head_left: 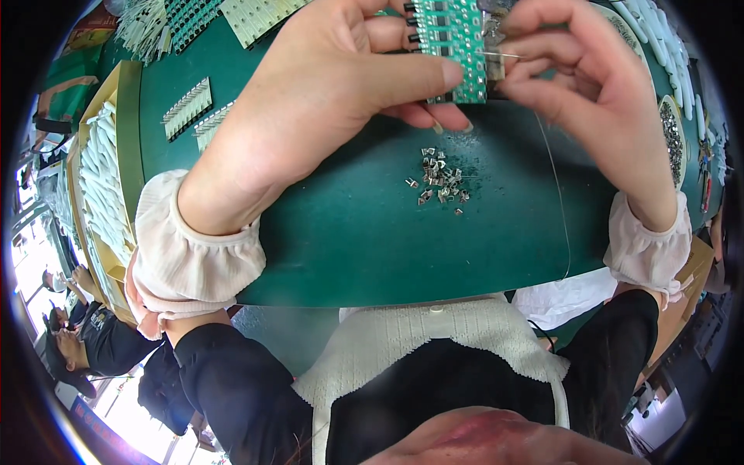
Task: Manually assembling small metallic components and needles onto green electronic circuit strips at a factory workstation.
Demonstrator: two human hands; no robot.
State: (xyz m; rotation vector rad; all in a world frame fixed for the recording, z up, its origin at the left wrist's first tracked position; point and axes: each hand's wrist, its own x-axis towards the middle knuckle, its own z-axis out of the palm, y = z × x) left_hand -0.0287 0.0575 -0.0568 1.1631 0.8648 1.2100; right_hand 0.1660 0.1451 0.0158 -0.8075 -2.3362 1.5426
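Near the top of the head view, my left hand (318, 97) grips a green circuit board panel (469, 46), thumb on its face and fingers behind. Small dark parts stick out along the panel's left edge. My right hand (597, 93) is curled at the panel's right edge. Between its fingers a thin silvery wire (502, 54) points at the board; its kind is not certain. A fine strand (559, 186) hangs below that hand towards the table's near edge. On the table under the panel lies a loose pile of small metal clips (442, 180).
Narrow board strips (187, 108) lie left on the green table (349, 240). A yellow-edged box (108, 178) holds white pieces. More boards (190, 19) lie at the back left. To the right are a dish of small metal parts (671, 139) and white tubes (666, 54). People sit farther left.
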